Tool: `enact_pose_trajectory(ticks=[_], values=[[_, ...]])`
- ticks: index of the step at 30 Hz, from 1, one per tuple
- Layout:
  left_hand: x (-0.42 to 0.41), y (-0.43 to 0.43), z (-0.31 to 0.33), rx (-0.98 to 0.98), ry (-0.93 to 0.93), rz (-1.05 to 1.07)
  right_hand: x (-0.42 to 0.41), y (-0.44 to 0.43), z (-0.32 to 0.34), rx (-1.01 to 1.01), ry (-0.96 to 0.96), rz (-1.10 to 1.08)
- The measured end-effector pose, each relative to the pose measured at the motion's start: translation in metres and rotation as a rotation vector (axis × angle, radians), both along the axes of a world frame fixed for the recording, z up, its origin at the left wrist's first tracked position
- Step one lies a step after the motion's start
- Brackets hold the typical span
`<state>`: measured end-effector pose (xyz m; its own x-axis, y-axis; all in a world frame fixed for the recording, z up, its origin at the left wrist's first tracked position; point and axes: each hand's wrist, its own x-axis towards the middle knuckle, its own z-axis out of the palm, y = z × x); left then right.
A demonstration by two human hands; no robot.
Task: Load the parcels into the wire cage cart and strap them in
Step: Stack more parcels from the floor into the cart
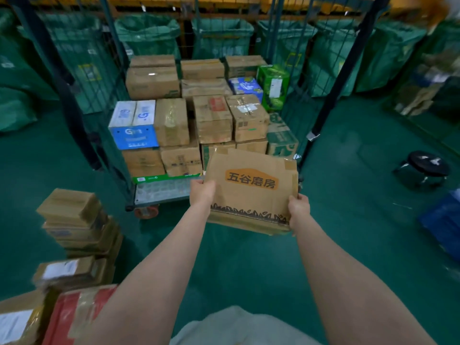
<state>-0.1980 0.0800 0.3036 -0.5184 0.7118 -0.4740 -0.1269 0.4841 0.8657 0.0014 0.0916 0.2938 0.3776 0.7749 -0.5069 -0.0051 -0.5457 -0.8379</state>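
Observation:
I hold a brown cardboard parcel [251, 192] with an orange label in front of me, just short of the cart's open front. My left hand [202, 192] grips its left edge and my right hand [298, 207] grips its right edge. The wire cage cart [159, 192] stands ahead on orange wheels, with several stacked boxes inside, among them a blue and white box [133, 128] and a green box [273, 85]. A dark strap [62, 83] hangs down the cart's left side panel.
More parcels [77, 220] are piled on the green floor at my left, with a red and brown one [72, 317] nearest. A low black stool [425, 168] stands at the right. Green sacks [146, 36] line the back behind the cart. A blue crate [445, 222] sits far right.

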Motion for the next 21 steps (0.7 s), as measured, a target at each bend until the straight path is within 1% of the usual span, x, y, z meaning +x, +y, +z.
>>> enact_pose_trajectory(ticks=[5,12,15,18,21], values=[[-0.002,0.074,0.001,-0.001,0.028,-0.078,-0.006,0.059,-0.01,0.004,0.036,-0.103],[0.016,0.164,-0.003,-0.042,0.104,-0.165,0.005,0.13,-0.023,-0.061,0.077,-0.208],[0.038,0.212,-0.002,-0.034,0.119,-0.204,0.024,0.171,-0.028,-0.088,0.097,-0.242],[0.063,0.265,-0.002,-0.021,0.178,-0.258,0.049,0.22,-0.028,-0.079,0.117,-0.289],[0.095,0.315,0.004,-0.057,0.189,-0.267,0.081,0.271,-0.024,-0.077,0.096,-0.315]])
